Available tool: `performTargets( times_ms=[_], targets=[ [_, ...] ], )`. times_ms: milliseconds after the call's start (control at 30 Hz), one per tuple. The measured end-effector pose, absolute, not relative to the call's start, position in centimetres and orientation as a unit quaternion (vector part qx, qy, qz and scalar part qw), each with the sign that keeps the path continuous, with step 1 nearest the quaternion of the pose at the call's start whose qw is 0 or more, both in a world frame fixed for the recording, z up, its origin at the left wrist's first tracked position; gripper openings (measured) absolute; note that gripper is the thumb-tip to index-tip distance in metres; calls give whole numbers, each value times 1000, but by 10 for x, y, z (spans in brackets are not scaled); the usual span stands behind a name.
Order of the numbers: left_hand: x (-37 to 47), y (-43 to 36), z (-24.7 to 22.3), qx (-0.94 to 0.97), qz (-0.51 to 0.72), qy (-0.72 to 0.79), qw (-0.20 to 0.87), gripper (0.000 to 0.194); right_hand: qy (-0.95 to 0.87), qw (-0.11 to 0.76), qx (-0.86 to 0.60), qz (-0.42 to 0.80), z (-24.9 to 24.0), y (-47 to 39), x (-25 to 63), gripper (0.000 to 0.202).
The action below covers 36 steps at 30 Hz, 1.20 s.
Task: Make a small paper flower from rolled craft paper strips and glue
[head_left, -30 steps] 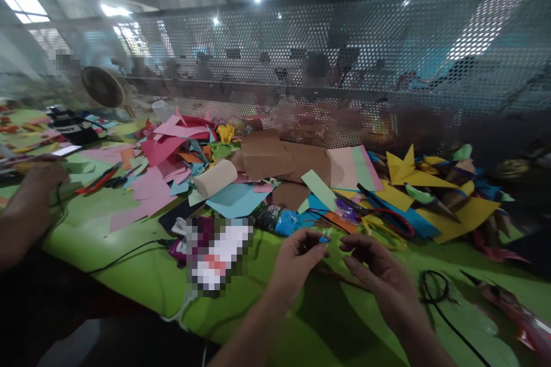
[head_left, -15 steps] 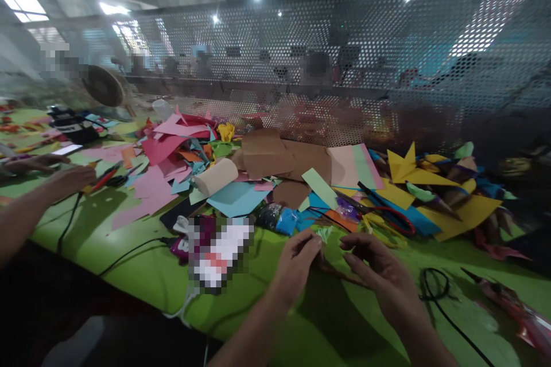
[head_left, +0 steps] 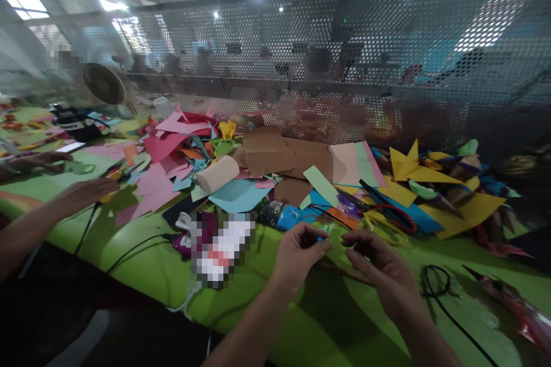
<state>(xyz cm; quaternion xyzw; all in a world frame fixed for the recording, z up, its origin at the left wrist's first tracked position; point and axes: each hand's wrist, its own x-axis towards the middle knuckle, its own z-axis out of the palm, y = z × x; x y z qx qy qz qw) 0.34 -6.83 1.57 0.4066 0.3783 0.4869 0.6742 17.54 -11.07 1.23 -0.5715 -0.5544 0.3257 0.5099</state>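
My left hand [head_left: 299, 252] is closed, thumb and forefinger pinched around a small blue piece [head_left: 319, 239] mostly hidden by the fingers. Just beyond the fingertips shows a pale green pleated bit of paper [head_left: 326, 229]; whether the hand touches it I cannot tell. Facing it, my right hand [head_left: 381, 264] hovers with thumb and forefinger curved apart and nothing visible between them. A thin brown edge [head_left: 344, 271] runs below both hands, partly covered by them. Behind the hands lie blue plastic wrapping [head_left: 289, 218] and red-handled scissors [head_left: 394, 209].
Coloured paper scraps [head_left: 181, 132], brown card [head_left: 275, 152] and yellow paper stars [head_left: 413, 163] pile along the mesh partition [head_left: 258, 69]. A blurred-out phone [head_left: 226, 249] with a cable lies left. Pliers [head_left: 495, 289] and a black cord [head_left: 439, 284] lie right. A co-worker's hands [head_left: 88, 192] are far left.
My left hand's fingers have shifted slightly right and turned, and a blue piece now shows in the pinch. The right hand is nearly still. The co-worker's near hand moved right.
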Motion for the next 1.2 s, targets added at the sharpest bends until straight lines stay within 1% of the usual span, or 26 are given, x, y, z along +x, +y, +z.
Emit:
performTargets(
  times_ms=[233, 400, 467, 567, 667, 800, 1000, 1200],
  targets=[
    [1, -69, 19, 423, 483, 376, 668, 41, -558, 503, -576, 323, 13, -111, 176, 24],
    [0, -68, 21, 440, 498, 386, 640, 47, -554, 512, -576, 315, 14, -111, 176, 24],
    [1, -67, 20, 425, 503, 395, 640, 42, -556, 509, -575, 317, 14, -111, 176, 24],
    [2, -66, 17, 385, 493, 400, 670, 35, -556, 505, -574, 327, 12, -111, 177, 25],
    [4, -64, 12, 355, 488, 392, 694, 37, -553, 507, -572, 332, 10, -111, 177, 25],
    [5, -63, 10, 338, 507, 368, 702, 37, -556, 508, -570, 329, 11, -111, 177, 25],
    [3, -63, 15, 349, 519, 373, 685, 34, -555, 504, -577, 323, 12, -111, 177, 25],
    [0, -65, 20, 364, 524, 378, 671, 39, -547, 509, -576, 332, 11, -111, 178, 25]
  ],
)
